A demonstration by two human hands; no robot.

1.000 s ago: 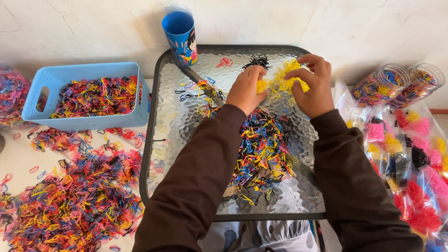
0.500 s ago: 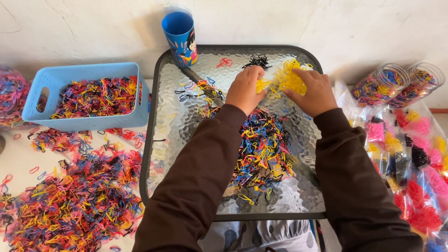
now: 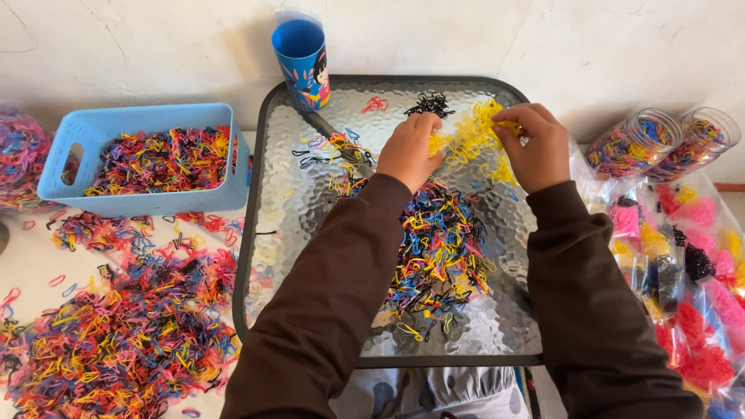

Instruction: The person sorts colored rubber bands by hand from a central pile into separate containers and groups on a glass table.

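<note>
yellow bands [image 3: 473, 140] between hands | left hand [image 3: 409, 152], right hand [image 3: 535, 147] both pinching them | mixed pile [image 3: 434, 240] below wrists | blue cup [image 3: 304, 64] beyond left

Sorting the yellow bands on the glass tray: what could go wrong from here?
The yellow pile lies just above the mixed heap, with the left hand and right hand working between them; a sleeve might drag bands across. The small black pile lies close beside the yellow and may blend in.

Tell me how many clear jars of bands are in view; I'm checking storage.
2. Both lie on their sides at the right, against the wall: one jar nearer the glass table, the other jar beside it. More may lie outside the picture.
</note>
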